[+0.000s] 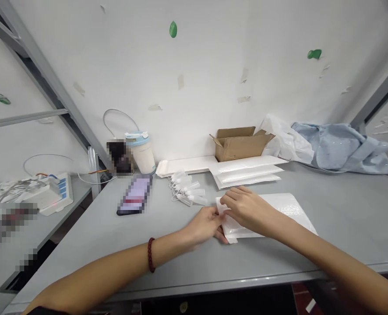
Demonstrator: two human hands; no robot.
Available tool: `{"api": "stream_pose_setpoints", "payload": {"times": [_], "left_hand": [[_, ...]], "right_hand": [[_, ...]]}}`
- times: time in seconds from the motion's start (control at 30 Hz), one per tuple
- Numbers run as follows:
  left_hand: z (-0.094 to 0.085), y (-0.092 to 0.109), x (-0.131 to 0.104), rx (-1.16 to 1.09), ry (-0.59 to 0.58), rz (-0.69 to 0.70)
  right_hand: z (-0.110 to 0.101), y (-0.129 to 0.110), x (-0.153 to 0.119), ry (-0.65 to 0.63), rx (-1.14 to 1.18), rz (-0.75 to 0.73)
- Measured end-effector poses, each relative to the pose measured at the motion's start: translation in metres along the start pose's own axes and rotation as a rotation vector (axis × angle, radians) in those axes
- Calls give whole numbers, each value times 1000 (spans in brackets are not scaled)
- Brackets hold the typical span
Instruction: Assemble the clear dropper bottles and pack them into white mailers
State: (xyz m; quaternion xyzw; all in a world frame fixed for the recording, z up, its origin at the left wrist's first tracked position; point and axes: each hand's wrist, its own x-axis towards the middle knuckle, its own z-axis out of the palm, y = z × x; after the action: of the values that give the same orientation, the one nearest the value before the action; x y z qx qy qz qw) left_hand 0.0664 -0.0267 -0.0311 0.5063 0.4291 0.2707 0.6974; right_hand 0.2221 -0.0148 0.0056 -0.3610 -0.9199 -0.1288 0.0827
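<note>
A white bubble mailer [287, 208] lies flat on the grey table in front of me. My left hand [205, 225] grips its left end, with the thumb on top and the other fingers low at the edge. Just to the right, my right hand [248, 208] reaches over the mailer, its bent fingers pinching the same end near the flap. The exact hold of the right fingertips is partly hidden. Beyond my hands lie several small translucent bottles [189, 189] with white loops. A stack of more white mailers [246, 170] rests behind the right hand.
An open cardboard box [240, 146] stands against the wall, beside a white plastic bag [286, 142] and light-blue cloth [341, 148]. To the left are a phone [135, 194] and a lidded cup [143, 153]. A flat white stack [187, 165] lies at the back. The table's metal edge [213, 286] runs in front.
</note>
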Motion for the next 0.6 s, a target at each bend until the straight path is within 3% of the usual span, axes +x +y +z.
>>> {"api": "stream_pose_setpoints", "payload": {"times": [0.13,0.4,0.47,0.53,0.6], "left_hand": [[8,12,12,-85,27,-80],[17,16,25,-103,-81,-45],[14,23,20,0,-98,-22],[3,36,14,211,-39,39],[-19,54,10,534,71,266]], "right_hand": [[-15,11,-3,-296,73,152],[-20,40,-14,-470,293,346],[-21,44,-16,-503,339,370],[-22,46,-17,-523,391,371],[-24,46,-18,-535,413,365]]}}
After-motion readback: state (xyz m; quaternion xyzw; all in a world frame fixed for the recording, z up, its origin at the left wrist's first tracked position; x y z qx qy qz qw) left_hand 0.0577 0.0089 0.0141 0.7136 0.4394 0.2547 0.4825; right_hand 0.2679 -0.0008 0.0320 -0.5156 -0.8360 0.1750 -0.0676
